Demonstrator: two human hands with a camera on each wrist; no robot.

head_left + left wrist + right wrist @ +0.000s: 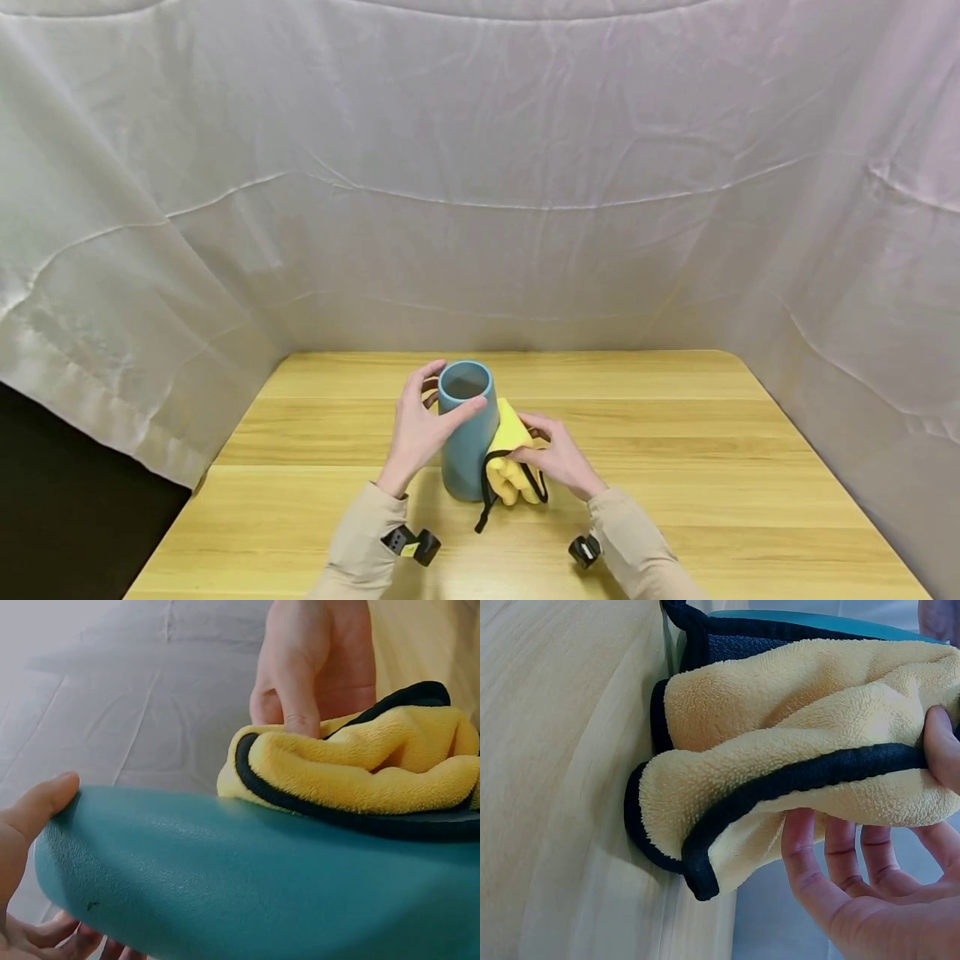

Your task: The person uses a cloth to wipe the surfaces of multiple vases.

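A tall teal vase [467,450] with a round open mouth stands upright on the wooden table. My left hand [422,429] grips it near the rim, thumb at the front and fingers around the far left side. Against the vase's right side is a bunched yellow cloth [512,442] with black edging and a dark underside. My right hand [557,457] pinches this cloth between thumb and fingers. In the right wrist view, the cloth's lower folds [705,787] hang at the tabletop. The left wrist view shows the cloth lying along the vase wall [247,877].
The light wooden table [675,467] extends around both hands. Grey-white fabric curtains [480,167] enclose the back and sides. Black camera units [427,547] are strapped to both wrists. A dark area [67,500] lies past the table's left edge.
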